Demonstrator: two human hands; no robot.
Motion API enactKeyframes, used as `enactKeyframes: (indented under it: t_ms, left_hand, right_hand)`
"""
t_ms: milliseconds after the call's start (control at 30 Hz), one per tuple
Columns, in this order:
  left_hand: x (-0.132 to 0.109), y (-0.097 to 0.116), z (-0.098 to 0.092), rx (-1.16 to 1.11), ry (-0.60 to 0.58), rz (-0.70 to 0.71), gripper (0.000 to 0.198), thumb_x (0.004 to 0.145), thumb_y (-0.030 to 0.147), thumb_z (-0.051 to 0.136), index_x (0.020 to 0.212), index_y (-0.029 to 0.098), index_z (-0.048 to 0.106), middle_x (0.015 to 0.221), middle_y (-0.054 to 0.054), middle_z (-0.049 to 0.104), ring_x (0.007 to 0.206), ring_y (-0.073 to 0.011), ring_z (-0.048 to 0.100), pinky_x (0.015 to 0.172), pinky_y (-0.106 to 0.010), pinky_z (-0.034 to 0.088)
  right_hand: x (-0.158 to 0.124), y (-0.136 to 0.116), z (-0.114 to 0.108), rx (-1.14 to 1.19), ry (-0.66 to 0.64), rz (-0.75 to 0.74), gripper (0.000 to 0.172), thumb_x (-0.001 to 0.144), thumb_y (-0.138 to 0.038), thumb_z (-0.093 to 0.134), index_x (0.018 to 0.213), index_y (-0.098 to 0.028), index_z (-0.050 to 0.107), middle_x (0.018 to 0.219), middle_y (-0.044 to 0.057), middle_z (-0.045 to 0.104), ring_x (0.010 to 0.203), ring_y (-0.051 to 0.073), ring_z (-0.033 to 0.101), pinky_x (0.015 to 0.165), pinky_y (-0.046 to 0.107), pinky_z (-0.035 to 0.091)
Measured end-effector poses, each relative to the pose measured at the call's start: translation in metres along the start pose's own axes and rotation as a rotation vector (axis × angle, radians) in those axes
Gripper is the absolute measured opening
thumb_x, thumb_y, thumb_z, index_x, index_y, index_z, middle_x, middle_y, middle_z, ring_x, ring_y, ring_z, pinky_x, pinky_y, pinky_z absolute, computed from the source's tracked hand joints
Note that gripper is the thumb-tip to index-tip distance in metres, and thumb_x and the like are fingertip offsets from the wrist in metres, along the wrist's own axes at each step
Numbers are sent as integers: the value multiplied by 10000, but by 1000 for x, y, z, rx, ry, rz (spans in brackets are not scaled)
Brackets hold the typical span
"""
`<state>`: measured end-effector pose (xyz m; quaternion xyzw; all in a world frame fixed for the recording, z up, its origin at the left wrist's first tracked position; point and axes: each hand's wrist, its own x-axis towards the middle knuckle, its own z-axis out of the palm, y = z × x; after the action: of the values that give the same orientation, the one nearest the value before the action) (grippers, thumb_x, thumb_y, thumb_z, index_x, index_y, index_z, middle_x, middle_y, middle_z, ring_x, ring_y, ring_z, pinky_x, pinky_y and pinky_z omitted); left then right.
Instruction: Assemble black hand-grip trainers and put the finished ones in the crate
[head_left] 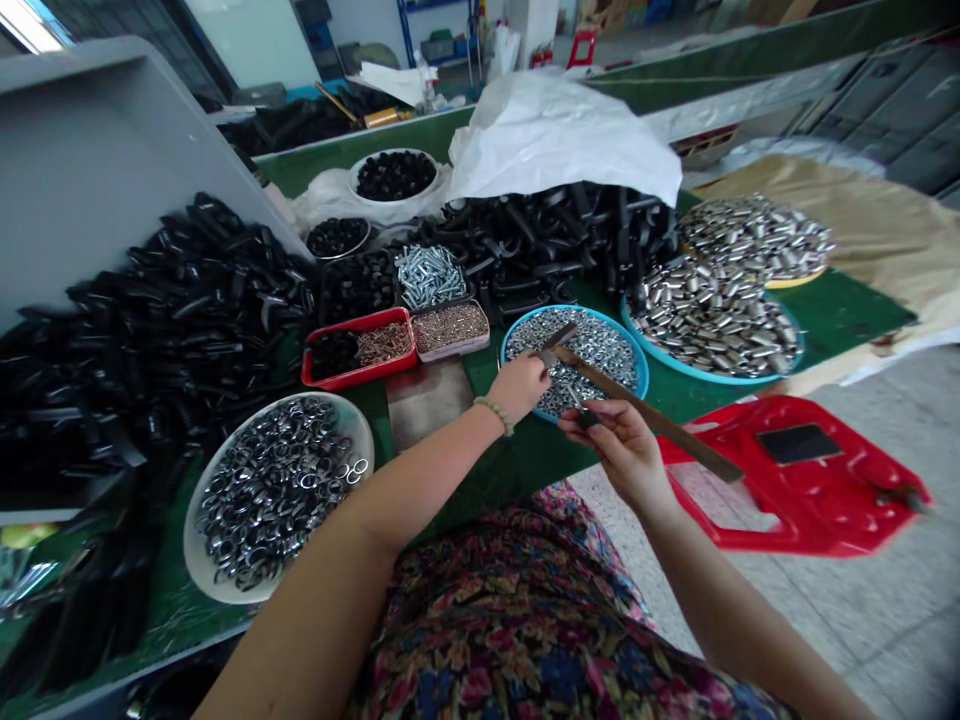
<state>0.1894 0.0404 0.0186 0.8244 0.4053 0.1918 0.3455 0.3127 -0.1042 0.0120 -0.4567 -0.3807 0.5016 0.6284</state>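
Observation:
My left hand (523,384), with a beaded bracelet (495,415) at the wrist, is over the near left side of a blue basin (643,370) of small silvery metal parts. Its fingers are curled together, and whatever they grip is hidden. Just beyond them lies the dark head of what looks like a hammer (652,412); its flat brown handle slants across the basin's rim to the right. At the basin's near edge, my right hand (621,445) pinches a small black part with a metal pin (585,414) between thumb and fingers.
A white bowl of metal rings (281,485) stands left, beside heaped black parts (172,320). Behind are a red tray (360,350), a tray of tiny rivet-like pieces (450,328) and screws (430,275). Right are metal cylinders (712,315) and a red plastic stool (810,480).

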Motion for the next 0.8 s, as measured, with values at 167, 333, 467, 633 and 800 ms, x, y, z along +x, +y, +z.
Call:
enactKeyframes:
  t_ms: [167,333,467,633,800]
  left_hand:
    - [-47,-7,-37,-1162,90,-451,106,788,76,605,884,119,617,809,-36,669,777,-114,669,808,-249,524]
    - [-104,-14,-63,-1422,266,-576,94,741,37,651,796,107,622,763,-24,668,733,-87,662,726,-173,533]
    - [-130,-19,-74,-1460,353,-568,103,728,66,684,726,115,594,844,-44,688,759,-101,663,740,-197,540]
    - [-154,-27,-91,-1499,327,-524,166,673,129,762,715,96,605,884,-76,693,823,-125,663,791,-225,525]
    - [-173,-44,-106,-1346,188,-491,346,600,204,829,893,122,664,789,-15,662,703,-80,618,730,-221,498]
  right_hand:
    - [-1,-1,28,-80,-196,-15,212,872,-335,604,1039,-218,543,1011,83,705,917,204,699,793,382,589]
    - [4,5,68,-187,-339,6,206,883,-331,569,1020,-184,526,867,55,694,742,177,719,709,339,598]
    - [6,10,93,-189,-444,53,191,893,-315,558,1035,-190,527,956,74,700,856,186,710,809,371,577]
    - [4,12,111,-224,-548,119,190,908,-306,545,1068,-205,530,1035,83,698,962,193,683,866,371,545]
    - [9,6,119,-505,-662,-59,191,919,-276,503,1090,-235,576,977,55,700,889,185,690,815,345,549]
